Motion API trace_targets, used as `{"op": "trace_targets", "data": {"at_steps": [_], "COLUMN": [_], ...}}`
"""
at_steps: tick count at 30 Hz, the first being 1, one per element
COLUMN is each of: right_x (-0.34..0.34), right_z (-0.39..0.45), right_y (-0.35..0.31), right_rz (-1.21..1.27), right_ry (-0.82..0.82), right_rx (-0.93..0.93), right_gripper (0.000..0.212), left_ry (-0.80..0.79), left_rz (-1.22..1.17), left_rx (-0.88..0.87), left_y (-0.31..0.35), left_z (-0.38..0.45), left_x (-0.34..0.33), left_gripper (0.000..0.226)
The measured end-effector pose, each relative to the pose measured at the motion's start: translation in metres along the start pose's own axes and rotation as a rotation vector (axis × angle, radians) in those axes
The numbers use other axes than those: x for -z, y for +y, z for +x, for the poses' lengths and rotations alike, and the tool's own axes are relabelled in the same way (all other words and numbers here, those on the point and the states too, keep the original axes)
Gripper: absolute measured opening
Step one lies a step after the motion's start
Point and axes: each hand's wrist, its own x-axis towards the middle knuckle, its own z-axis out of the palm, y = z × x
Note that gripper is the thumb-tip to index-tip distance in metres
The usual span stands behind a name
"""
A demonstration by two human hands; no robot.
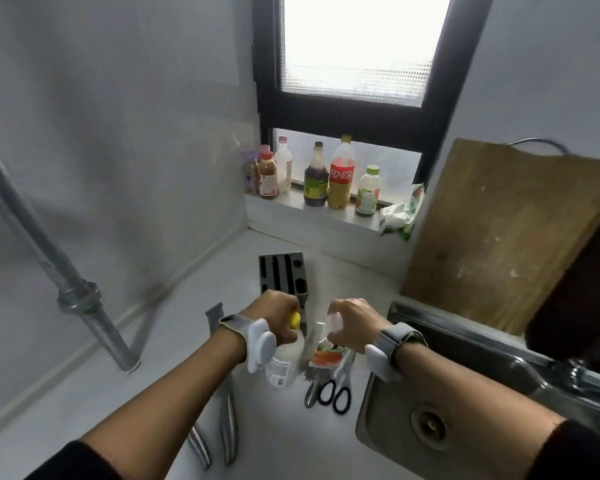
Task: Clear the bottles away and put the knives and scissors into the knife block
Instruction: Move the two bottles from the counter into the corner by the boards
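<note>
Bottles are the business in hand, and both sit just in front of the knife block (284, 277), which stands empty on the white worktop (174, 341) with its slots facing up. The left hand (274, 318) has its fingers clenched round the yellow-capped neck of a milky white bottle (284, 362); the right hand (352, 323) has its fingers closed on the top of a clear bottle with a red and green label (324, 358). Trouble lies directly under them. A pair of black-handled scissors (336, 393) rests on the near side of the knife block, partly beneath the labelled bottle, with what looks like a steel handle beside it, so a bottle dragged rather than lifted could catch a blade and send it skidding toward the sink (430, 410), which lies to the right of the knife block. Each bottle is held only by its top, so I judge that a loose cap or a slippery neck could let it drop onto the blades. Two steel knives (215, 431) lie nearer the person than the knife block, under the left forearm, and a sleeve or wrist swinging low could brush them. Other bottles crowd the window ledge (326, 213) beyond the knife block, and setting these two down there carelessly could topple a neighbour.
</note>
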Motion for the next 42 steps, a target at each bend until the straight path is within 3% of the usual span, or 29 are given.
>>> {"op": "trace_targets", "data": {"at_steps": [5, 12, 17, 22, 26, 32, 42], "right_x": [0.026, 0.053, 0.058, 0.068, 0.088, 0.118, 0.155], "right_z": [-0.049, -0.141, -0.202, -0.279, -0.345, -0.43, -0.493], "right_y": [0.066, 0.172, 0.244, 0.335, 0.398, 0.488, 0.593], "right_rz": [0.066, 0.079, 0.095, 0.199, 0.141, 0.087, 0.141], "right_ry": [0.114, 0.198, 0.171, 0.26, 0.222, 0.273, 0.387], "right_rx": [-0.124, -0.338, -0.471, -0.537, -0.671, -0.777, -0.918], "right_gripper": [0.042, 0.038, 0.032, 0.01, 0.043, 0.043, 0.042], "left_ry": [-0.013, -0.07, -0.228, -0.303, -0.342, -0.393, -0.34], "left_rz": [0.097, 0.148, 0.173, 0.16, 0.194, 0.192, 0.189], "left_rx": [-0.183, -0.371, -0.562, -0.717, -0.816, -0.884, -0.894], "left_y": [0.075, 0.209, 0.3, 0.41, 0.497, 0.627, 0.755], "left_z": [0.027, 0.063, 0.081, 0.08, 0.079, 0.077, 0.113], "left_x": [-0.008, -0.059, -0.102, -0.151, -0.186, -0.217, -0.25], "left_gripper": [0.021, 0.027, 0.026, 0.034, 0.029, 0.03, 0.029]}}
